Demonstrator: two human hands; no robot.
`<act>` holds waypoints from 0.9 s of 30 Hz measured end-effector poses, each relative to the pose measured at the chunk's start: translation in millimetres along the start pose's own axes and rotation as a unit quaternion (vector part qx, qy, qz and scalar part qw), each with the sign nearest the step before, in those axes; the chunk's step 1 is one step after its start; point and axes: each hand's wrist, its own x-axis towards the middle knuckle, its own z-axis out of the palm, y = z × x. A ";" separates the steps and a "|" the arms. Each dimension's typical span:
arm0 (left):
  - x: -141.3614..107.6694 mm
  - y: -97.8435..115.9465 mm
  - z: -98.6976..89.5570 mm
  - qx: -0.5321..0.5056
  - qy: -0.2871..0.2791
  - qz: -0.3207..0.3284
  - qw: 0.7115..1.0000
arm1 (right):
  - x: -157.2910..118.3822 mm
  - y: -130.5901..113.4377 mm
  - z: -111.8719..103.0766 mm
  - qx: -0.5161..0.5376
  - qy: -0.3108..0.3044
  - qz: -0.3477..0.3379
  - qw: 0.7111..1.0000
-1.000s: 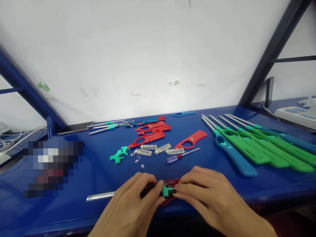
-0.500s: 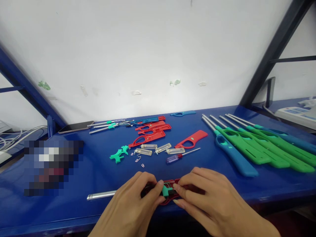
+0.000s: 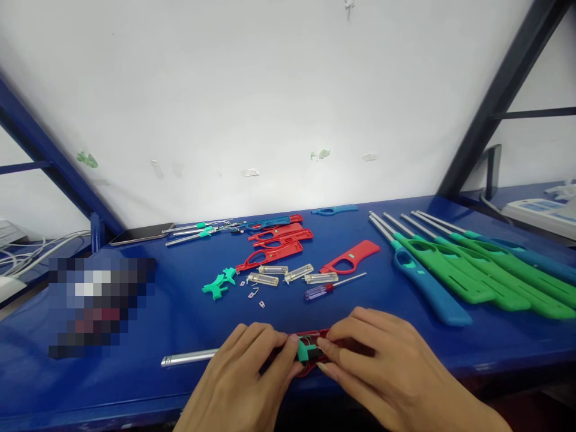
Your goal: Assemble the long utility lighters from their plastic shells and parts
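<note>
On the blue workbench (image 3: 135, 384), close to its front edge and left of mid-length, the left hand (image 3: 243, 372) grasps the red half-shell (image 3: 323, 333), while the right hand (image 3: 382, 360) bends over its right part. The step in hand looks like settling loose pieces inside; I'd brace the shell flat against the bench and press gently, watching the wires. The metal tube (image 3: 191, 357) juts out left of the left hand and should stay level. The green trigger piece (image 3: 303, 351) lies between both hands, touching the left fingertips. Just right of it, the black part (image 3: 313, 353) nears the right fingertips; whether they pinch it, I can't tell.
</note>
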 end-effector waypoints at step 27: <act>28.1 -57.0 -15.4 0.068 -0.139 -0.208 0.966 | 53.1 58.3 -20.8 -0.186 -0.177 0.016 0.966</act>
